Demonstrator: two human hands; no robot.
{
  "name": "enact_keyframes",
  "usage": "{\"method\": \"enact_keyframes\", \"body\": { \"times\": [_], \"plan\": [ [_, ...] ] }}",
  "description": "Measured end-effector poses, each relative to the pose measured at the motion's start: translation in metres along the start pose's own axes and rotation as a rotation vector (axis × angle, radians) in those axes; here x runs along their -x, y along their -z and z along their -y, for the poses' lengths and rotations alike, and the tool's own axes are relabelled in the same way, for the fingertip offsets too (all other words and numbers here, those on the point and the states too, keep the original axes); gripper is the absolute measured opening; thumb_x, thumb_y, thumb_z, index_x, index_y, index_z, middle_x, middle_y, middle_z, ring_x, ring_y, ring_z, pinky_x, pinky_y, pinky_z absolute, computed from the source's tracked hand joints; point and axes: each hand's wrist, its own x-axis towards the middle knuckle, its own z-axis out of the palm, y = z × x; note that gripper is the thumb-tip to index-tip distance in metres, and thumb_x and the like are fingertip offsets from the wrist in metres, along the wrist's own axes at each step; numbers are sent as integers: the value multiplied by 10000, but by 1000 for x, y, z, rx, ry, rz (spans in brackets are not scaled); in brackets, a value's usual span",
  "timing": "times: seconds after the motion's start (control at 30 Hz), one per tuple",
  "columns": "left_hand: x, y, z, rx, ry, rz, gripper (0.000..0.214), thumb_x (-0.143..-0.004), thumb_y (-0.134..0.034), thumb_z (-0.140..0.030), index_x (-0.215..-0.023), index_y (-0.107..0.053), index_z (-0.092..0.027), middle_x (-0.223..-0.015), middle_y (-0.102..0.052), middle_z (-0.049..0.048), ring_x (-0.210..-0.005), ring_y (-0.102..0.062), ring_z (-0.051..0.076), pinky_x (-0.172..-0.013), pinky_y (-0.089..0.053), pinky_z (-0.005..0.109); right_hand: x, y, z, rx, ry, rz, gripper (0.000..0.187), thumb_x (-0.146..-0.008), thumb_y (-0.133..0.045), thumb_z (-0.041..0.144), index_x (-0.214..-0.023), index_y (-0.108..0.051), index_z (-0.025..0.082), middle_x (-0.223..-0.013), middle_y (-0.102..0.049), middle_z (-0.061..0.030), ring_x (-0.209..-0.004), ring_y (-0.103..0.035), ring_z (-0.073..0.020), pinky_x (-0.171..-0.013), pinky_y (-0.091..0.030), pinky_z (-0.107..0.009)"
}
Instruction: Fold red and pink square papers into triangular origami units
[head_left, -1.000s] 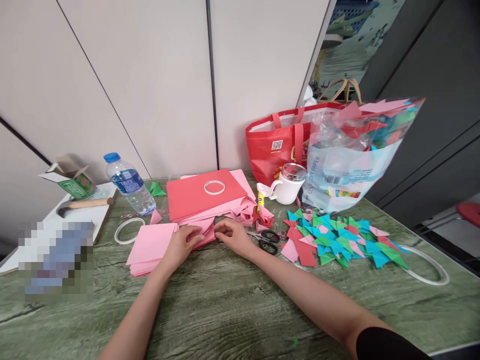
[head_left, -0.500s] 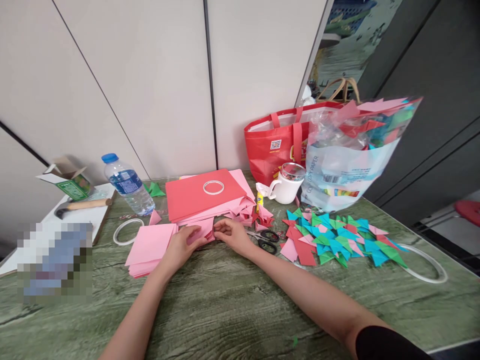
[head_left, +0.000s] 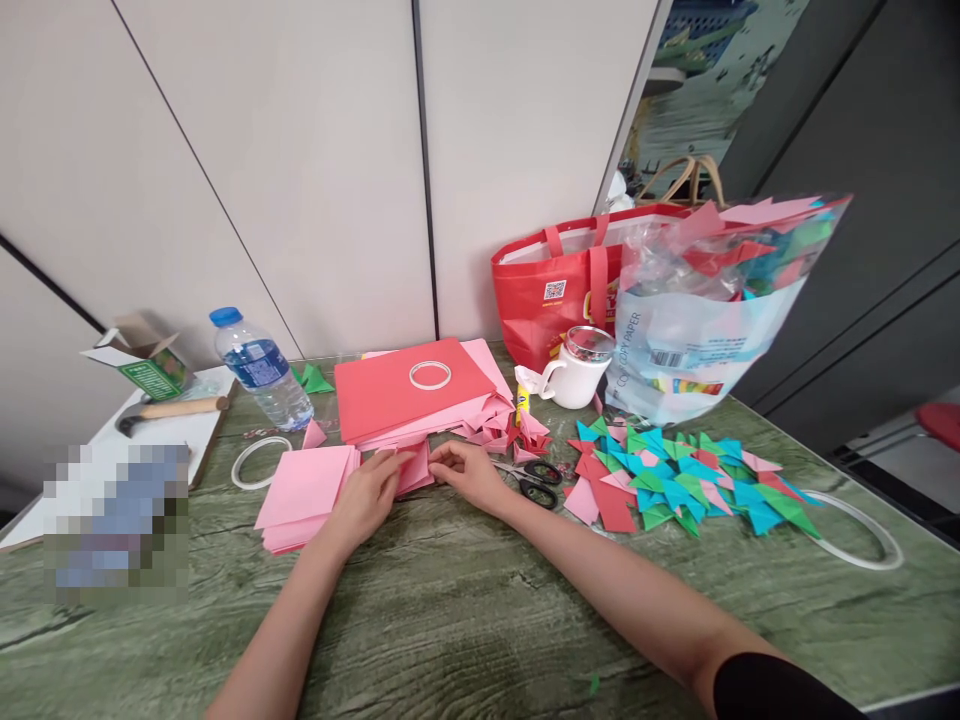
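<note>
A small folded piece of pink paper (head_left: 415,468) lies on the table between my two hands. My left hand (head_left: 369,498) rests over its left side, fingers close together and bent down onto it. At the right edge, my right hand (head_left: 466,472) pinches the paper between thumb and fingertips. A stack of pink paper squares (head_left: 304,487) sits just left of my left hand. Black-handled scissors (head_left: 538,485) lie right of my right hand. Behind the hands are red sheets (head_left: 405,395) with a tape roll (head_left: 430,375) on top, and folded pink pieces (head_left: 499,430).
A water bottle (head_left: 262,368), tape roll (head_left: 255,465) and hammer (head_left: 176,407) are on the left. At the back right stand a white mug (head_left: 577,378), red bag (head_left: 529,310) and plastic bag of folded paper (head_left: 675,345). Colourful folded pieces (head_left: 675,480) spread before them.
My left hand's fingers have come together and reach further over the pink paper, where the thumb and fingers were apart before. My right hand stays at its right edge. The view has shifted slightly.
</note>
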Motion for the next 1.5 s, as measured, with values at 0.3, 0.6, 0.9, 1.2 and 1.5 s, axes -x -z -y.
{"method": "enact_keyframes", "body": {
  "times": [0.3, 0.6, 0.9, 1.2, 1.5],
  "plan": [
    [-1, 1, 3, 86, 89, 30, 387, -830, -467, -377, -1180, -546, -233, -1162, -638, 66, -1042, -589, 236, -903, -439, 375, 0, 1, -3, 30, -7, -4, 74, -709, -614, 209, -777, -612, 181, -663, -630, 7, -577, -596, -121, -576, -503, -259],
    [1, -3, 3, -29, -39, -6, 413, -895, -316, -223, -1269, -486, -261, -1163, -595, 75, -1025, -591, 198, -845, -467, 304, 0, 1, -4, 68, 40, 1, 157, -644, -641, 148, -799, -629, 172, -724, -626, 0, -604, -583, -113, -597, -496, -248],
    [3, -5, 0, 5, -99, -117, 467, -864, -294, -119, -1280, -468, -239, -1220, -591, 66, -1111, -544, 184, -931, -444, 370, 2, 2, 3, 254, 184, 51, 82, -732, -633, 219, -752, -712, 210, -663, -658, -17, -575, -564, -138, -548, -446, -250],
    [10, -18, -3, -81, 57, -445, 495, -889, -348, -185, -1377, -264, -181, -1237, -587, 116, -1082, -583, 202, -864, -485, 334, 3, 1, 12, -170, 91, -360, 176, -780, -550, 369, -865, -568, 217, -741, -620, -31, -662, -625, -192, -618, -552, -339],
    [6, -23, -6, 50, -65, -55, 312, -846, -426, -315, -1087, -597, -214, -1106, -669, 85, -982, -635, 220, -851, -487, 338, -4, 8, 7, -150, 148, -604, 150, -851, -395, 340, -941, -421, 223, -898, -526, -54, -846, -567, -189, -753, -528, -357]
  ]
}}
